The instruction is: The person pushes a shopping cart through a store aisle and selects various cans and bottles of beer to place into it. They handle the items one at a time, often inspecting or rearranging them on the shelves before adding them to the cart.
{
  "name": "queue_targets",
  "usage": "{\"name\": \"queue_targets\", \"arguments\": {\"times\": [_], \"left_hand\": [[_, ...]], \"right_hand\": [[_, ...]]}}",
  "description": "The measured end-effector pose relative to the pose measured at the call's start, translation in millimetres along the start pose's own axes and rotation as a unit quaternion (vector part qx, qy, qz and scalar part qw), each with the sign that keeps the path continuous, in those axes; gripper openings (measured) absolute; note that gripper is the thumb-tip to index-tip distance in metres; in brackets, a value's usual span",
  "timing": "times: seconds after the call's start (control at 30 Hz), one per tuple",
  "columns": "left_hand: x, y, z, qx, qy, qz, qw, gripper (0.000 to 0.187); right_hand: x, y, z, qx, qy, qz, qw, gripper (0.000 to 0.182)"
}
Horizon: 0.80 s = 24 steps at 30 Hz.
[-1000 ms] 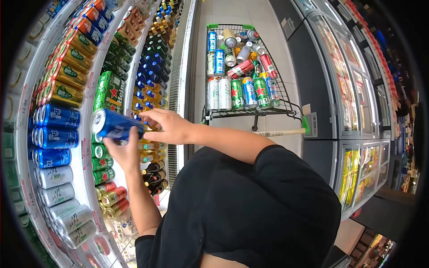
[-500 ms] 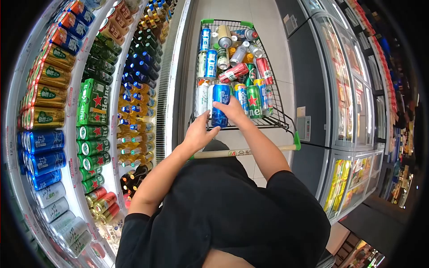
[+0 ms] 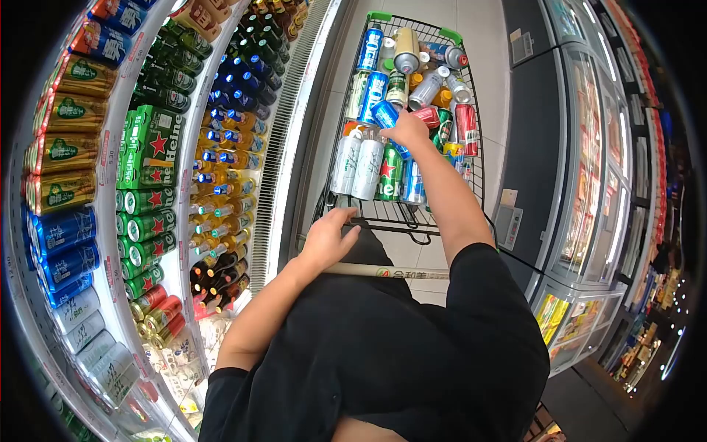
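My right hand (image 3: pixel 407 132) grips a blue beer can (image 3: pixel 384 115) over the middle of the shopping cart (image 3: pixel 482 158). The can is tilted, and part of it is hidden by my fingers. Beneath and around it lie other cans and bottles, among them two white cans (image 3: pixel 367 173), a green can with a red star (image 3: pixel 389 175) and a red can (image 3: pixel 467 127). My left hand (image 3: pixel 330 234) is empty, fingers apart, just above the near end of the cart by its handle (image 3: pixel 361 270).
On the left, a chilled shelf holds blue cans (image 3: pixel 66 234), green cans (image 3: pixel 147 221) and amber bottles (image 3: pixel 224 184). To the right stand glass-fronted freezers (image 3: pixel 582 169). A vent grille (image 3: pixel 298 88) runs along the shelf's edge.
My right hand has carried the blue can forward, deeper over the cart, and tilted it. My left hand has come away from the can. The cart appears shifted right and up in view.
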<state>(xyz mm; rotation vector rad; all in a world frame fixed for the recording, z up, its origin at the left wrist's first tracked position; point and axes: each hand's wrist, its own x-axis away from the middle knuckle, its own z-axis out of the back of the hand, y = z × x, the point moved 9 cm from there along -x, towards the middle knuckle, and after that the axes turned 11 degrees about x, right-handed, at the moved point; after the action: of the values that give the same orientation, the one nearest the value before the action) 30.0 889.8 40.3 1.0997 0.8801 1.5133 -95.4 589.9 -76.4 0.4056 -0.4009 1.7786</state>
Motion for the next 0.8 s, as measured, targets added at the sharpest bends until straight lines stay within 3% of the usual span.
{"name": "queue_targets", "arguments": {"times": [0.17, 0.6, 0.8], "left_hand": [[2.0, -11.4, 5.5, 0.029, 0.019, 0.019, 0.999, 0.038], [10.8, -15.9, 8.3, 0.019, 0.016, 0.025, 0.999, 0.037], [16.2, -18.9, 7.7, 0.019, 0.011, 0.027, 0.999, 0.037]], "right_hand": [[5.2, -39.2, 18.2, 0.08, 0.045, 0.088, 0.992, 0.068], [5.6, -59.4, 3.6, 0.112, 0.086, 0.161, 0.977, 0.072], [5.6, -84.5, -3.4, 0.141, 0.053, 0.167, 0.974, 0.068]]}}
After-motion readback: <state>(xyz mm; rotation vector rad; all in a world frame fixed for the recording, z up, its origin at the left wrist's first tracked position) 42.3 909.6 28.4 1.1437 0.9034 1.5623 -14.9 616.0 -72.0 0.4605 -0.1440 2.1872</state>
